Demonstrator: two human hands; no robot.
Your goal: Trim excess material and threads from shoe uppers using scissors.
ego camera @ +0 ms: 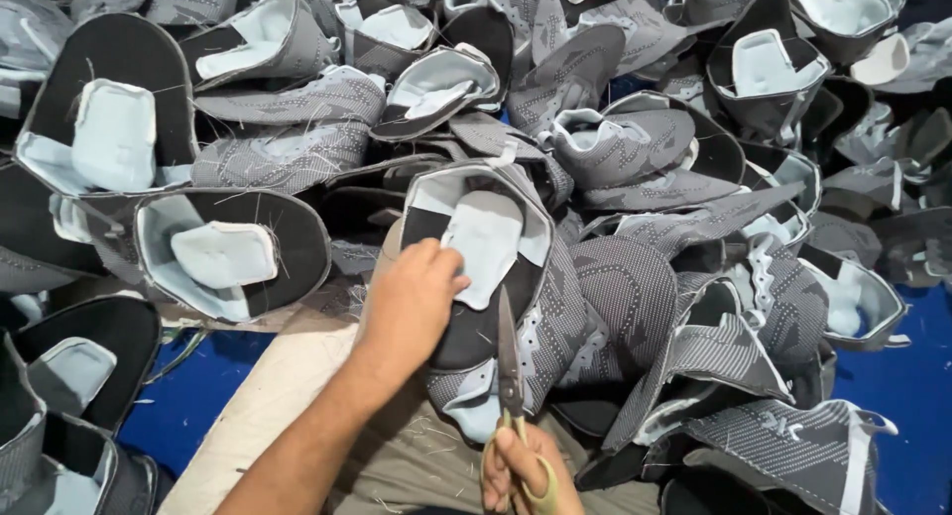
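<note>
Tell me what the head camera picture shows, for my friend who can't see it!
A person's left hand presses down on a grey knitted shoe upper with a pale lining, while the right hand holds small scissors pointing up at it. All around lies a big heap of shoe uppers in grey and black over a blue surface.

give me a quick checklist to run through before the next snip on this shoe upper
1. Left hand steadying the shoe upper: ok, it presses on the upper's inner side beside the pale tongue pad.
2. Right hand gripping the scissors: ok, fingers are through the yellowish handles.
3. Blades pointed away from the left hand: ok, the tips lie over the upper just right of it, close but apart.
4. Blades open or closed: cannot tell, they read as one thin line.
5. Loose thread to trim located: cannot tell, too fine to see at the tips.
6. Upper free of the surrounding pile: not ok, neighbouring uppers overlap its right edge.
</note>
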